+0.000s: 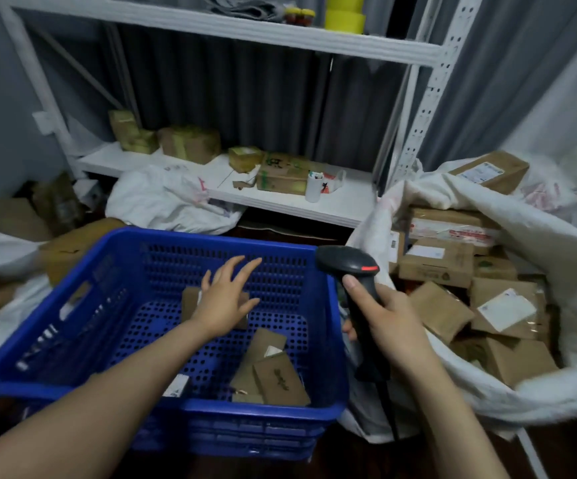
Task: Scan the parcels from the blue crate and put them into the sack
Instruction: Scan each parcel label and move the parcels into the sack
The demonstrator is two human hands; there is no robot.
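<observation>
The blue crate (72,305) stands in front of me with a few small brown parcels on its perforated floor. My left hand (224,302) hovers inside it with fingers spread, just above one brown parcel (190,300) that it partly hides. Two more parcels (276,371) lie near the crate's front right corner. My right hand (387,326) grips the black barcode scanner (352,267) by its handle, over the crate's right rim. The white sack (528,233) lies open at the right, filled with several brown parcels (439,262).
A white metal shelf (280,198) behind the crate carries several cardboard boxes, a white cup and a crumpled white bag (162,198). Yellow tape rolls (344,15) sit on the upper shelf. More boxes and white sacking lie on the floor at the left.
</observation>
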